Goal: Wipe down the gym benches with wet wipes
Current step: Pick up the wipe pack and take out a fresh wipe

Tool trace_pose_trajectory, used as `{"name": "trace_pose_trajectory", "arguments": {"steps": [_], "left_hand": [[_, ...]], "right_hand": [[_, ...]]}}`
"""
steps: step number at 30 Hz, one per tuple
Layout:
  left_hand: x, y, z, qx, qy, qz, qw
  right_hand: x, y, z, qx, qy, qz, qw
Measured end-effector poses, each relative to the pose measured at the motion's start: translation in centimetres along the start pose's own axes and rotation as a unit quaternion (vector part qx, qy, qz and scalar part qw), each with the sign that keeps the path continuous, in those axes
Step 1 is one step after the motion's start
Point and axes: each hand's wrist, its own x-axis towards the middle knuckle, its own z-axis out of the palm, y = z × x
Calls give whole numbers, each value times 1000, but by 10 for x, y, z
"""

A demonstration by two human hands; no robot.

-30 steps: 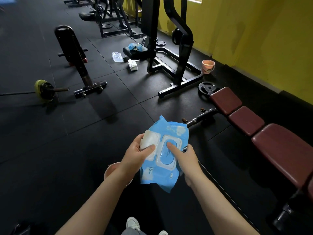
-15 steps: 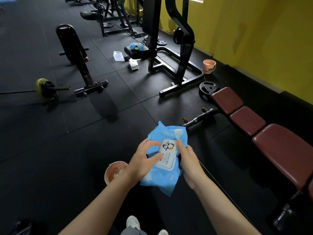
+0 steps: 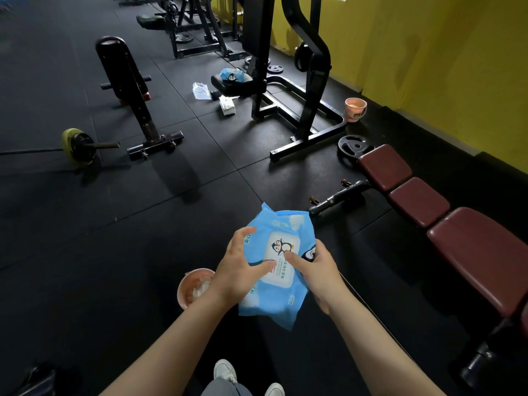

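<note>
Pink and round, a small plastic bucket (image 3: 192, 290) with crumpled white wipes inside sits on the black rubber floor just left of the left hand (image 3: 240, 270), whose fingers curl over the left edge of a soft blue plastic wet-wipe pack (image 3: 278, 270) while its thumb presses the white penguin-printed lid. The right hand (image 3: 314, 270) cups the pack's right side, thumb also on the lid. Held in mid-air near the maroon padded bench (image 3: 468, 247), the pouch looks light, floppy and slick; gripping both side edges seems safest.
</note>
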Motion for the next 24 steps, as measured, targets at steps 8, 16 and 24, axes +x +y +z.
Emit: {"name": "trace_pose_trajectory", "arguments": {"steps": [8,16,24], "left_hand": [[20,-3,1,74,43,10,996],[38,-8,-1,221,3,-53,974],[10,8,39,-17,-135,-107,985]], "right_hand": [[19,13,-9,-69,146,0,987],[27,24,-45,-69,158,1,985],[8,10,-55,30,63,-2,998]]}}
